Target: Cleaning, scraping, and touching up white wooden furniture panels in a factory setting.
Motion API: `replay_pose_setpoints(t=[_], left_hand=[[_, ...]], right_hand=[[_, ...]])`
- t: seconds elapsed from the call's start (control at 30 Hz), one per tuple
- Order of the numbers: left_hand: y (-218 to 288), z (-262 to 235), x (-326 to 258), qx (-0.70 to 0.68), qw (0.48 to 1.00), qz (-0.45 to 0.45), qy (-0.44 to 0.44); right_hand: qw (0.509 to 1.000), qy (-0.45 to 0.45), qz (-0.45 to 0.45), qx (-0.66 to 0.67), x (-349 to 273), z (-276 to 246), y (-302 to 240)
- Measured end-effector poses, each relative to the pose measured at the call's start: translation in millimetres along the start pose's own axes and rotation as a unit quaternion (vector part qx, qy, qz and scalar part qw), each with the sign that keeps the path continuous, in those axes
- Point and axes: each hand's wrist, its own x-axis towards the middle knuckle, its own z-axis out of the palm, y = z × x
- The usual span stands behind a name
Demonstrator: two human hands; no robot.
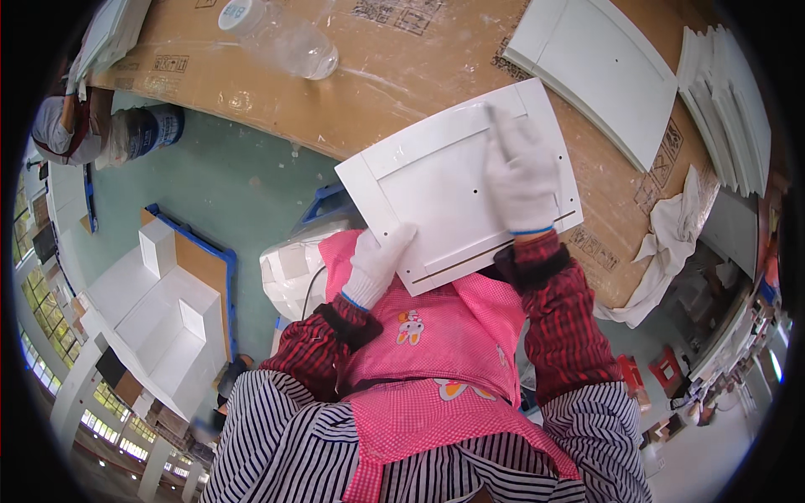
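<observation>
A white panel point(444, 180) with a raised border, small holes and a dark slot along its near edge is tilted in front of me, its far part over the table's edge. My left hand point(379, 261), in a white glove, grips the panel's near left edge, thumb on top; its other fingers are mostly hidden. My right hand point(524, 172), also gloved, lies on the right part of the panel with fingers stretched out and slightly blurred. I see nothing held in it.
Cardboard covers the table point(377, 101). On it are a clear plastic bottle point(289, 42), another white panel point(595, 71), a stack of white panels point(728, 109) and a white cloth point(662, 251). White box-like pieces point(168, 310) stand at left. Another person point(71, 126) works at far left.
</observation>
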Motion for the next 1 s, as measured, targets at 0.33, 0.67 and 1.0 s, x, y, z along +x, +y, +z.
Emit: replay_pose_setpoints(t=[0.33,0.67,1.0], left_hand=[[-4.9,2.9,4.5,-0.004,1.0,0.023,0.009],[-8.2,5.6,4.1,-0.053,0.998,0.026,0.007],[-6.4,7.3,2.4,-0.022,0.999,0.039,0.015]], right_hand=[[0.999,0.008,0.032,0.013,-12.7,22.9,0.3],[0.997,-0.033,0.033,0.053,-25.8,25.8,-33.1],[0.994,-0.043,0.089,0.036,-34.0,28.1,-44.4]])
